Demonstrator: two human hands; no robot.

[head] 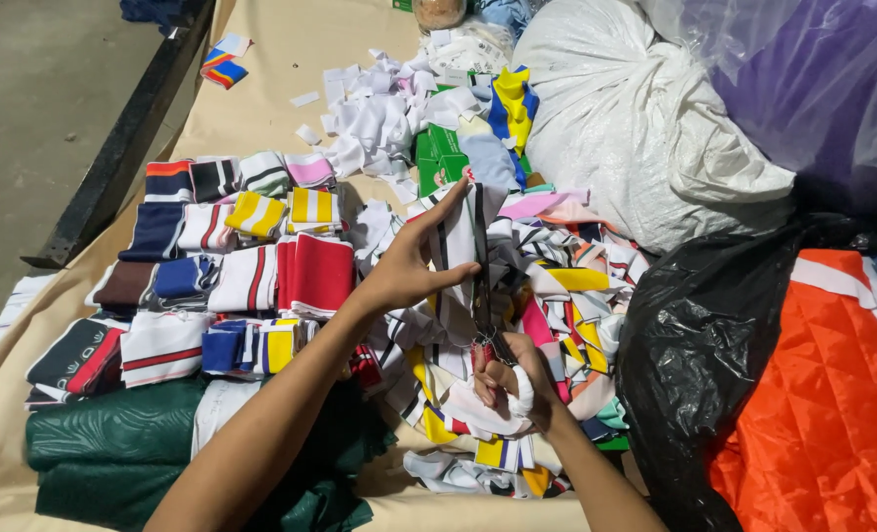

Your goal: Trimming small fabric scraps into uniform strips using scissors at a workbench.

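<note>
Both hands work on one striped fabric strip over the heap of scraps.

My left hand (414, 266) has its fingers stretched long and its thumb pressed in, pinching the upper part of a white strip with dark stripes (466, 241) and holding it upright. My right hand (505, 379) is curled shut low down at the strip's bottom end, around what look like scissors with red handles (485, 340); a white wrap sits on one finger. The strip hangs just above a loose pile of mixed striped scraps (557, 296) in the middle of the tabletop (281, 59). To my left lie folded striped pieces in neat stacks (222, 266), with dark green cloth (113, 443) nearer me. To my right sit a black plastic bag (695, 355), orange quilted fabric (823, 404) and a big white sack (636, 128).
</note>
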